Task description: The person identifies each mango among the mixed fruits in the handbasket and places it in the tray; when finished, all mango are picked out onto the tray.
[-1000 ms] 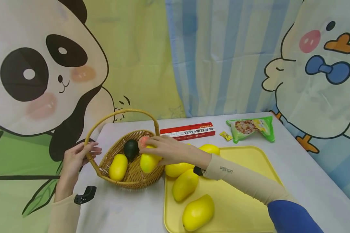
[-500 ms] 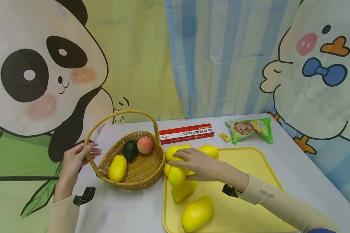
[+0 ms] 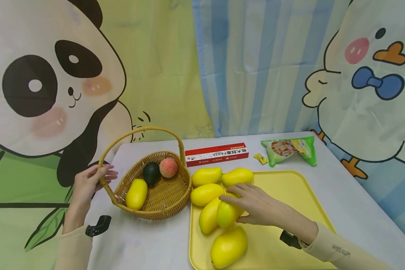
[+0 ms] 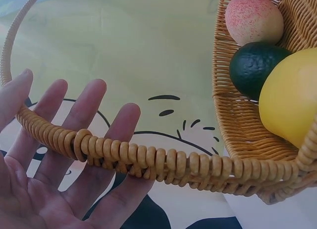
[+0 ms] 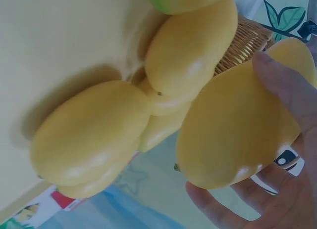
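Note:
My left hand (image 3: 87,184) is at the left side of the wicker basket's handle (image 3: 108,150). In the left wrist view the handle crosses its nearly straight fingers (image 4: 79,108), with the thumb on the near side. Inside the basket (image 3: 162,208) lie a yellow mango-like fruit (image 3: 136,194), a dark green avocado (image 3: 151,173) and a pink peach (image 3: 168,168). Over the yellow tray (image 3: 283,240) my right hand (image 3: 258,205) grips a yellow mango (image 3: 227,215), thumb on one side and fingers on the other. Several more mangoes (image 3: 206,194) lie below and beside it on the tray's left part.
Behind the tray lie a red and white pasta box (image 3: 217,154), a small yellow packet (image 3: 261,158) and a green food bag (image 3: 290,149). The white tablecloth (image 3: 138,243) shows in front of the basket. A curtain (image 3: 162,75) with cartoon animals hangs behind.
The right hand has left the basket and moved right over the tray with the mango in its grip. The peach now shows fully in the basket. The left hand stays at the handle.

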Demonstrator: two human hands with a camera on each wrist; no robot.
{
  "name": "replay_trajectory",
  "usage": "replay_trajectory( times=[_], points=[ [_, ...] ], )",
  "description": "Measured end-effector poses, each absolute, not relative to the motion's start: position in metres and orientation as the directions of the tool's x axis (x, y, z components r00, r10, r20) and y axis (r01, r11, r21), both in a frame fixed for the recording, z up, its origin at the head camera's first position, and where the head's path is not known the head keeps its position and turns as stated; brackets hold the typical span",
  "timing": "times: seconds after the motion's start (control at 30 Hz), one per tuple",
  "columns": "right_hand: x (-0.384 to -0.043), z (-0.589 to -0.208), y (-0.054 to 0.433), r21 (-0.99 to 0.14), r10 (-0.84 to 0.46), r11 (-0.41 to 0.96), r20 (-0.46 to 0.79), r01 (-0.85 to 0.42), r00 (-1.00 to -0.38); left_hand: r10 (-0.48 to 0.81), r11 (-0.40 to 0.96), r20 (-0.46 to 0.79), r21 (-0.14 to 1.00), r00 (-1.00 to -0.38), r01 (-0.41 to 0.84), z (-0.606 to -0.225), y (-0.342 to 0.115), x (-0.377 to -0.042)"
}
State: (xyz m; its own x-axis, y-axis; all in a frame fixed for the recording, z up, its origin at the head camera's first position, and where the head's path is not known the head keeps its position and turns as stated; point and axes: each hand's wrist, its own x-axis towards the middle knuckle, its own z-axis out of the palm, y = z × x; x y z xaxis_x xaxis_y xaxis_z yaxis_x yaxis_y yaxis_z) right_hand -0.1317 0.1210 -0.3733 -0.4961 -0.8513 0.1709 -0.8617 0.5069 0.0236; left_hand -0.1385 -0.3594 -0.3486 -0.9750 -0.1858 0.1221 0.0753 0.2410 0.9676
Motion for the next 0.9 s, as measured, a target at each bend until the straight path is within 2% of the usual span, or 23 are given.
replay_trajectory(
  times=[0.47,0.9],
  points=[
    [-0.127,-0.412,0.140,0.003,-0.797,0.602,0.067,-0.799,-0.600,-0.188,0.261,0.108,0.964,-0.976,0.057,-0.348,-0.360,-0.139],
    [-0.123,-0.430,0.141,0.030,-0.811,0.585,0.054,-0.811,-0.583,-0.191,0.264,0.117,0.962,-0.975,0.064,-0.349,-0.359,-0.138]
  ],
)
